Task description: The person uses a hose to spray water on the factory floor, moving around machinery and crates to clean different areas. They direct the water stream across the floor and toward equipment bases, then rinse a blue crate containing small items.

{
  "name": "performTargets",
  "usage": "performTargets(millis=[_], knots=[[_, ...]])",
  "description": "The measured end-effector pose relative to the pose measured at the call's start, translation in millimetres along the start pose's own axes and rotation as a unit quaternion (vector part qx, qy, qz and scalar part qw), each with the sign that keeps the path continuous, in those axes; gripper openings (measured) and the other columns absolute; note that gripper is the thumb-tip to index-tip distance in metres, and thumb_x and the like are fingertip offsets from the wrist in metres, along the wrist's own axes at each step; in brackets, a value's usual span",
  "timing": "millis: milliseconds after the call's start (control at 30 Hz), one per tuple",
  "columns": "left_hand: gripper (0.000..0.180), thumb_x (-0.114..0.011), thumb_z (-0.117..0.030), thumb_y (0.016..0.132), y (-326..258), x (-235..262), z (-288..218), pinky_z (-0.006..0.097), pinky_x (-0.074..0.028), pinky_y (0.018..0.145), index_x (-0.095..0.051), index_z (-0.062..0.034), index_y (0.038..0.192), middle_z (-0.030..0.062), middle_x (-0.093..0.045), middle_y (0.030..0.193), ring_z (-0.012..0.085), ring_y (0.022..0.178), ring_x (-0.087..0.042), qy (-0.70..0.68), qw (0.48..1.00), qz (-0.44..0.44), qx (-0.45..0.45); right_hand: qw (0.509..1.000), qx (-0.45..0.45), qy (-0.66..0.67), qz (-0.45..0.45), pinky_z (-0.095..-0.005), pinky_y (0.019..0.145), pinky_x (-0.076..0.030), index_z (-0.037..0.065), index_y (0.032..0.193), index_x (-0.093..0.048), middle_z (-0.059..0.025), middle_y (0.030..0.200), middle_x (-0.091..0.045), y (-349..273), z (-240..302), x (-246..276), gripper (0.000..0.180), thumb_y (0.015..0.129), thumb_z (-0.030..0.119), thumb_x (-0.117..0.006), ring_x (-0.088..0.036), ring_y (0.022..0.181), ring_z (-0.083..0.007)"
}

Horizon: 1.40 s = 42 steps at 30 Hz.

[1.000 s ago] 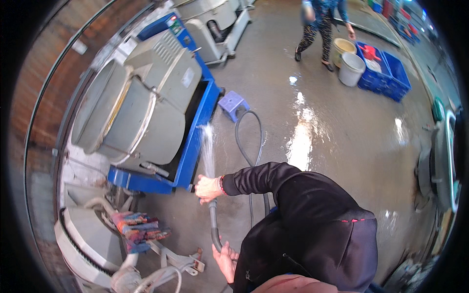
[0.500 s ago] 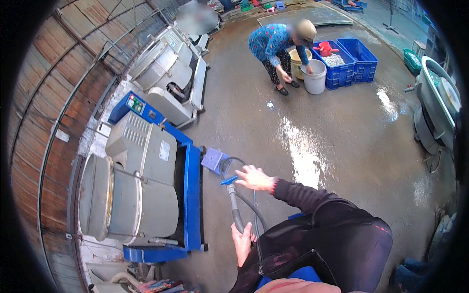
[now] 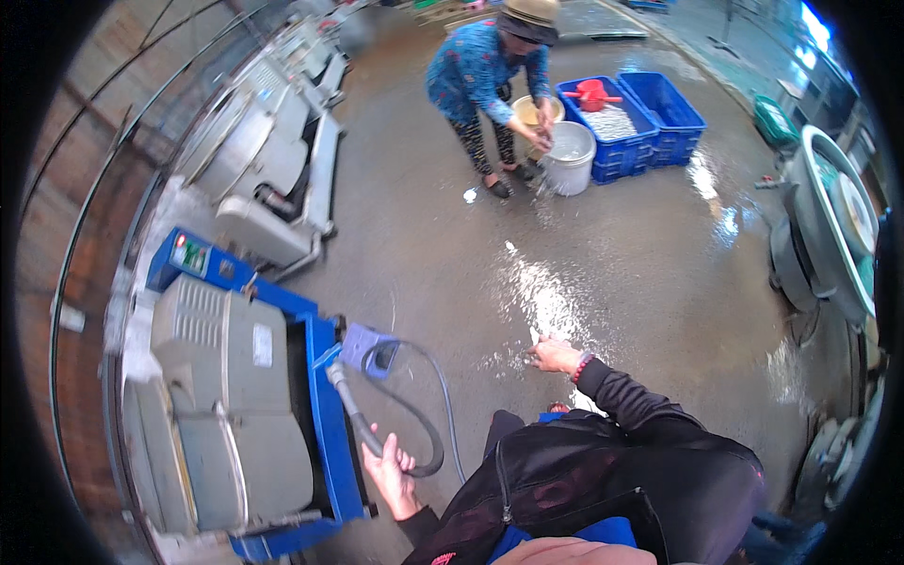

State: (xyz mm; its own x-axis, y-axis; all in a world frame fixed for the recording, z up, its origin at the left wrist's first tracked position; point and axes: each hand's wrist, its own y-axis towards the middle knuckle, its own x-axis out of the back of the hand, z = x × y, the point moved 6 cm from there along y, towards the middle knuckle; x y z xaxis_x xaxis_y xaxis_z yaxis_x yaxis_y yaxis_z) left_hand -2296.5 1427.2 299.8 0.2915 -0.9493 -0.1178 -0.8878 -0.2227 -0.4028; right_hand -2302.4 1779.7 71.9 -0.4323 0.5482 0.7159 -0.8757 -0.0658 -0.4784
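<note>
Hose [image 3: 363,424]: one, grey, lying near-left beside the blue-framed machine [image 3: 235,405], gripped by the left hand [image 3: 391,471] with fingers closed round it. Right hand [image 3: 556,356] rests spread and empty over the wet floor [image 3: 565,254]. Judged: rinsing partly done. Count: two machines, two blue crates [image 3: 650,118], one white bucket [image 3: 570,155], far.

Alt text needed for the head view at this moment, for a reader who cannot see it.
Seen from above, a person's left hand grips a grey hose beside a blue-framed grey machine, while the right hand reaches out empty over the wet concrete floor. Farther off, another person bends over a white bucket beside blue crates.
</note>
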Motion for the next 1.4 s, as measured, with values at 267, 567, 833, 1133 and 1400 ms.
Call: performTargets(millis=[267,567,833,1133,1400], knots=[[0.04,-0.035,-0.027,0.1,118,-169,-172,0.022,-0.028,0.041,-0.035,0.0004,0.128,-0.0016,-0.032,0.069,0.0069,0.048,-0.03,-0.36,0.83,0.41,0.115,0.977,-0.076,0.168,-0.105,-0.0413,0.078,-0.049,0.003,0.1,-0.065,-0.0214,0.093,-0.065,157,-110,25,0.035,0.075,0.024,-0.053,-0.063,0.087,-0.0339],[0.039,-0.035,-0.028,0.099,259,-364,-369,0.023,-0.032,0.045,-0.033,0.0068,0.115,0.0011,-0.031,0.072,0.0093,0.052,-0.031,-0.462,0.675,0.562,0.126,0.73,-0.462,0.445,-0.235,-0.0349,0.05,-0.052,0.002,0.089,-0.068,-0.0104,0.071,-0.066,86,-238,-45,0.025,0.08,0.021,-0.054,-0.064,0.058,-0.0201],[0.03,-0.037,-0.028,0.097,353,-487,-452,0.03,-0.036,0.058,-0.04,0.0007,0.107,0.0031,-0.038,0.076,0.0156,0.062,-0.04,0.057,0.675,0.264,-0.686,0.624,-0.703,0.307,-0.151,-0.041,0.096,-0.042,0.001,0.127,-0.048,-0.0224,0.119,-0.056,89,-239,-70,0.055,0.08,0.03,-0.056,-0.053,0.114,-0.0314],[0.029,-0.04,-0.027,0.094,482,-605,-457,0.043,-0.04,0.075,-0.046,-0.0002,0.104,0.0118,-0.046,0.091,0.0297,0.083,-0.048,0.189,0.535,0.244,-0.786,0.357,-0.664,0.212,-0.622,-0.0479,0.069,-0.05,0.035,0.144,-0.003,-0.0237,0.08,-0.061,10,-403,316,0.088,0.076,0.012,-0.054,-0.063,0.074,-0.0365],[0.03,-0.039,-0.023,0.09,627,-577,-421,0.034,-0.051,0.067,-0.057,0.0016,0.09,0.0141,-0.062,0.079,0.0213,0.068,-0.059,0.154,0.721,0.215,-0.641,0.57,-0.579,0.081,-0.577,-0.0394,0.082,-0.049,0.005,0.108,-0.062,-0.0168,0.093,-0.065,-39,-423,652,0.033,0.079,0.018,-0.051,-0.064,0.091,-0.0309]])
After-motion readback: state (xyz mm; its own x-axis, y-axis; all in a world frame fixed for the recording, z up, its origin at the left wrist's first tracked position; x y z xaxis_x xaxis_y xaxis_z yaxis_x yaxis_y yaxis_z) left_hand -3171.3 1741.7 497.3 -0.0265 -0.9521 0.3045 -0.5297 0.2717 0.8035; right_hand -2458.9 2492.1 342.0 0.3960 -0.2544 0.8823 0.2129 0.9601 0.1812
